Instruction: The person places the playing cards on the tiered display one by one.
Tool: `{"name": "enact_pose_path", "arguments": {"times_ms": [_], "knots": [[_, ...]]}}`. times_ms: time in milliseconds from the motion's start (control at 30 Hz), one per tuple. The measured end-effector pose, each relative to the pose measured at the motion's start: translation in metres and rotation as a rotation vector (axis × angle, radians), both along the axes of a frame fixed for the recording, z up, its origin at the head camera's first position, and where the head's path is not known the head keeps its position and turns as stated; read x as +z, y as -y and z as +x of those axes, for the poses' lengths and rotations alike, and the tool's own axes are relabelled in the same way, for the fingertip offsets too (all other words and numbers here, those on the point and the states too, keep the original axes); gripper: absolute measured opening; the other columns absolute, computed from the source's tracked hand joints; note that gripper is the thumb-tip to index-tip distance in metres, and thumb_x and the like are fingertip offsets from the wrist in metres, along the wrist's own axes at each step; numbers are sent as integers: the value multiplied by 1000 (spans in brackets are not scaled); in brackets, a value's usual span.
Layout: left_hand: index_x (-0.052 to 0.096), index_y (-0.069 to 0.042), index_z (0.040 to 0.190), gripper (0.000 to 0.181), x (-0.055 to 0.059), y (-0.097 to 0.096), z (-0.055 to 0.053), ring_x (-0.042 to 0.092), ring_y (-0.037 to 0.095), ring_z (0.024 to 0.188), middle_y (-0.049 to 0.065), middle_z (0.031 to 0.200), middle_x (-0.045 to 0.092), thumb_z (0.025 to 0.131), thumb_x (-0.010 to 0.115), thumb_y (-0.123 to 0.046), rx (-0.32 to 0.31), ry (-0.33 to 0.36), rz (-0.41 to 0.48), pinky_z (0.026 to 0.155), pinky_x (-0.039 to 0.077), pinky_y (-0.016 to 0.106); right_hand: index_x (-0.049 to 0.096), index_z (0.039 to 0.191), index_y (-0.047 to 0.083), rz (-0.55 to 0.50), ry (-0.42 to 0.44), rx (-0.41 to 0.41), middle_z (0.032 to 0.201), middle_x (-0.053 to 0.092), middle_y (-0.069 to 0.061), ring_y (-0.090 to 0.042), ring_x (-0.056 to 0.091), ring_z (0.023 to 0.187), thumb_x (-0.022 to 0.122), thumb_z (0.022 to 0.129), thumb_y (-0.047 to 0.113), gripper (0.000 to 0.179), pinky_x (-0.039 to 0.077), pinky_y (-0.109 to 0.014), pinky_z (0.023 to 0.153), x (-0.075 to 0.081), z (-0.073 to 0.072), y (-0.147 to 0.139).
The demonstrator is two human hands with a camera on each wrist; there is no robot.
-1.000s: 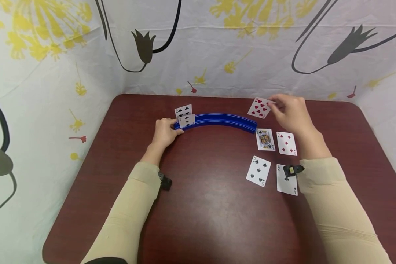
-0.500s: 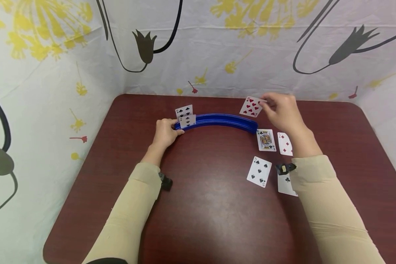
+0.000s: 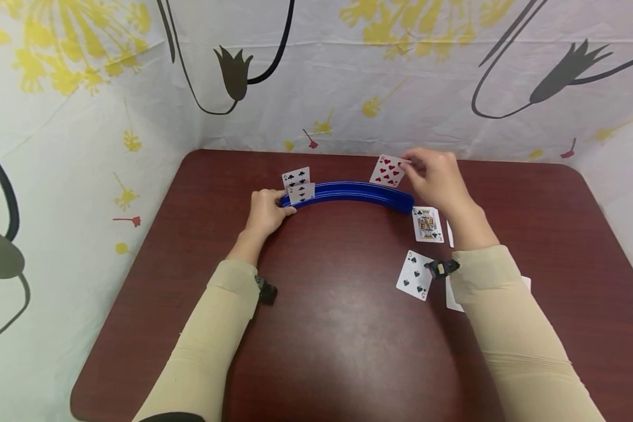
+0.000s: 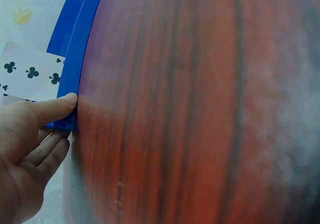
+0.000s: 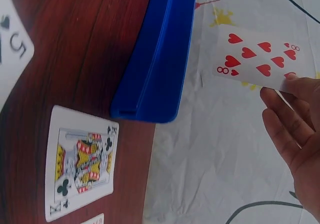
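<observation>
A blue curved card holder (image 3: 356, 190) lies across the far part of the table. My left hand (image 3: 265, 214) grips its left end, thumb on the front edge in the left wrist view. Two clubs cards stand in the holder beside that hand: a taller card behind (image 3: 296, 174) and a lower card in front (image 3: 302, 193). My right hand (image 3: 436, 179) pinches the eight of hearts (image 3: 385, 170) by one corner, between thumb and fingers. That card is held up behind the holder's right half, face toward me, apart from the holder in the right wrist view (image 5: 250, 59).
Face up by the holder's right end lies the king of clubs (image 3: 428, 224). Nearer to me is the five of spades (image 3: 412, 275). My right arm mostly covers two more cards, a sliver of one (image 3: 450, 234) and the edges of another (image 3: 453, 299). A patterned cloth (image 3: 295, 88) hangs behind the table.
My right hand has carried the eight of hearts leftward, along behind the holder. The right forearm now covers more of the cards at the right. My left hand keeps its grip on the holder.
</observation>
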State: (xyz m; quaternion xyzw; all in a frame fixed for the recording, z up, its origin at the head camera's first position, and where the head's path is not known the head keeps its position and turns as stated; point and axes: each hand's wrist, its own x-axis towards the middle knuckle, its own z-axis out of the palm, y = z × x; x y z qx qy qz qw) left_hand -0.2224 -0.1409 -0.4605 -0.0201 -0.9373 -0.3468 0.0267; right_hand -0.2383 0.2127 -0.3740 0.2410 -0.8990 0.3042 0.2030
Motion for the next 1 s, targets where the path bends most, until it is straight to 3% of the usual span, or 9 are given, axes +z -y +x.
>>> {"name": "enact_pose_path", "arguments": {"times_ms": [1000], "knots": [[72, -2, 125, 44, -1, 0, -2, 70, 26, 105, 19, 120, 71, 86, 84, -17, -23, -36, -27, 89, 57, 39, 75, 104, -2, -45, 13, 48, 95, 75, -18, -32, 71, 82, 70, 96, 6, 13, 56, -47, 75, -8, -8, 39]]}}
